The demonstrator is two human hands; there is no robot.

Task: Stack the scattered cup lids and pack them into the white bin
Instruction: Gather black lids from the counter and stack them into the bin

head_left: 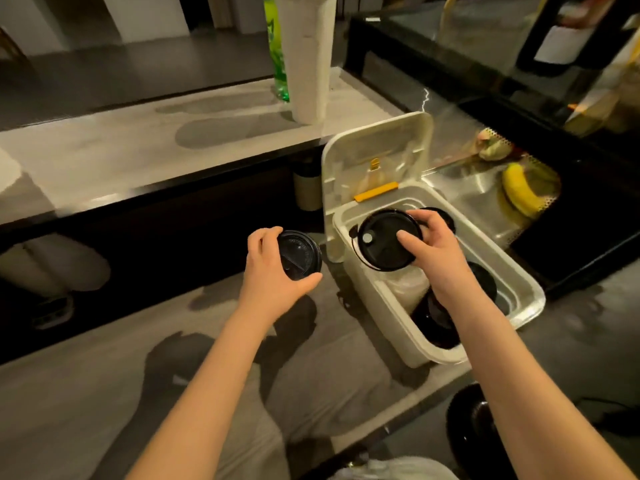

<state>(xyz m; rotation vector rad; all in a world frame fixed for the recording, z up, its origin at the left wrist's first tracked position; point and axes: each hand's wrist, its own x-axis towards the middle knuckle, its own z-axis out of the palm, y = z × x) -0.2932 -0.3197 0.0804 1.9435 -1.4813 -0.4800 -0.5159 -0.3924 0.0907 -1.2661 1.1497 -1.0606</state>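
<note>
My left hand (273, 271) grips a stack of black cup lids (300, 255) just left of the white bin (526, 299). My right hand (431, 247) holds another black lid (382, 239) tilted over the bin's far end, thumb on its top. The bin stands on the grey counter with its hinged cover (377, 154) raised. More black lids (436, 323) lie inside it, partly hidden by my right forearm, beside a pale bag (407, 285).
A tall white stack of cups (306, 57) and a green bottle (277, 50) stand on the upper shelf. To the right are a steel sink (474, 199) with a banana (519, 192). A black round object (471, 424) sits below the counter edge.
</note>
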